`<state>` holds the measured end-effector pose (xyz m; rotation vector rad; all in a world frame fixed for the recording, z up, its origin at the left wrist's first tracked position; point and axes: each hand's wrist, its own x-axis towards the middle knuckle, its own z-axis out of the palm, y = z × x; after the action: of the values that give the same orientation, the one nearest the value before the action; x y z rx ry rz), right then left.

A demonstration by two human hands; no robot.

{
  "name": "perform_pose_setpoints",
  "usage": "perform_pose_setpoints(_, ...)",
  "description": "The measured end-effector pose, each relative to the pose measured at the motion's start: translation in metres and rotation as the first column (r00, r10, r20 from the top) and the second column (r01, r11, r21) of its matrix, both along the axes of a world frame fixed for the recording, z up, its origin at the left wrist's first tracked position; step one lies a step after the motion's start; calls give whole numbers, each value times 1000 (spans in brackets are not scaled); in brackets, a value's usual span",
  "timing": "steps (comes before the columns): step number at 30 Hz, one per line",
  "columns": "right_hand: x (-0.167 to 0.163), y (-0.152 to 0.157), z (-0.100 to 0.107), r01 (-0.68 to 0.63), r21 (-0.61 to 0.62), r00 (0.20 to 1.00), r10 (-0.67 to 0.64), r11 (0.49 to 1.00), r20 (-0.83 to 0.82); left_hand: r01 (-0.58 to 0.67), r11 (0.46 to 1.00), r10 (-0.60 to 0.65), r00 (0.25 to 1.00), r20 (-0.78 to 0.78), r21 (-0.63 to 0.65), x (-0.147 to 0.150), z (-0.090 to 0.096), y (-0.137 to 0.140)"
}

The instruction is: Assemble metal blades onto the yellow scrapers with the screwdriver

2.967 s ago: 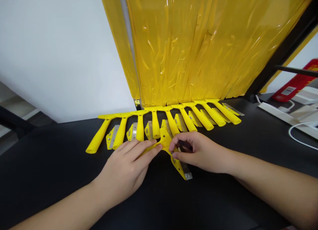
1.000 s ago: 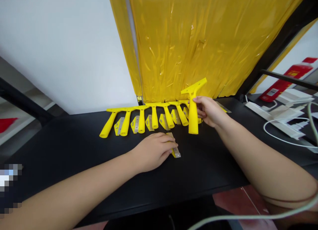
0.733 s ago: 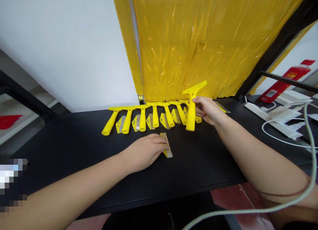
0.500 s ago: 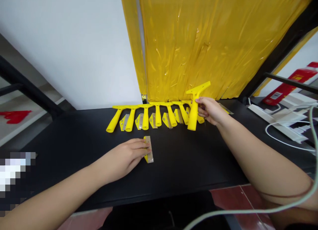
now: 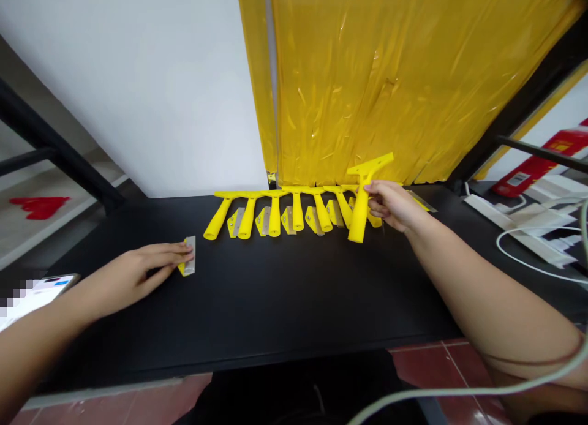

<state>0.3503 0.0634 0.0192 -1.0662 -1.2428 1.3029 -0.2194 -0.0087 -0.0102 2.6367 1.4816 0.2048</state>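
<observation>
At the left of the black tabletop, my left hand (image 5: 147, 269) has its fingers on a scraper blade piece (image 5: 190, 264), a yellow plate with a grey metal strip, and grips it flat against the surface. My right hand (image 5: 395, 206) is closed round the neck of a yellow scraper handle (image 5: 359, 217), raised upright with its wide head on top. Behind it, a row of yellow scraper handles (image 5: 248, 218) lies along the back edge. Several more blade pieces (image 5: 264, 220) lie between those handles.
A yellow plastic-wrapped panel (image 5: 340, 94) and a white panel (image 5: 184, 94) stand behind the table (image 5: 285, 290). On the right are a white power strip (image 5: 519, 232), cables and a red bottle (image 5: 523, 175). A phone (image 5: 50, 287) lies at the left edge.
My left hand has slid the scraper blade piece leftward from the middle of the table. My right hand still holds the scraper handle in nearly the same place. The view has shifted slightly.
</observation>
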Motion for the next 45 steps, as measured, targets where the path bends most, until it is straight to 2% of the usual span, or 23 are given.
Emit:
perform_pose_setpoints(5,1,0,-2,-4,-21,1000,4,1000,14,-86,995,92,990,109,-56,-13,1,38)
perform_pose_setpoints(10,1,1,-4,-6,-35,1000,7,999,13,-103,990,119,978,171,-98,-6,2,75)
perform_pose_setpoints(15,-1,1,-4,-16,-40,1000,17,999,20,-97,986,120,978,172,-139,5,3,96)
perform_pose_setpoints(21,-5,-3,-4,-90,-34,995,91,995,42,-100,984,133,962,238,-147,15,0,102)
perform_pose_setpoints(26,-12,-8,-5,-138,-39,990,139,990,22,-151,973,202,925,322,-175,24,1,96)
perform_pose_setpoints(31,-18,-12,-4,-160,-48,987,161,986,17,-149,964,231,880,415,-221,24,0,94)
perform_pose_setpoints(34,-24,-15,-3,-170,-54,985,172,984,19,-173,974,222,843,490,-144,27,4,96)
perform_pose_setpoints(37,-32,-20,-2,-211,-56,977,212,976,14,-274,955,188,857,480,115,51,18,89)
perform_pose_setpoints(39,-40,-26,-2,-259,-45,966,259,965,2,-232,943,99,881,463,240,84,30,75)
perform_pose_setpoints(40,-45,-29,-3,-289,-39,957,289,957,-6,-181,955,45,871,489,234,105,35,64)
perform_pose_setpoints(42,-54,-35,-5,-352,-31,936,352,935,-18,-29,995,-31,820,571,96,150,41,41)
perform_pose_setpoints(43,-59,-38,-6,-379,-27,925,379,925,-20,75,997,-52,786,616,-10,172,42,29)
perform_pose_setpoints(45,-68,-43,-10,-420,-17,907,420,907,-14,253,944,-40,724,689,-212,211,38,10)
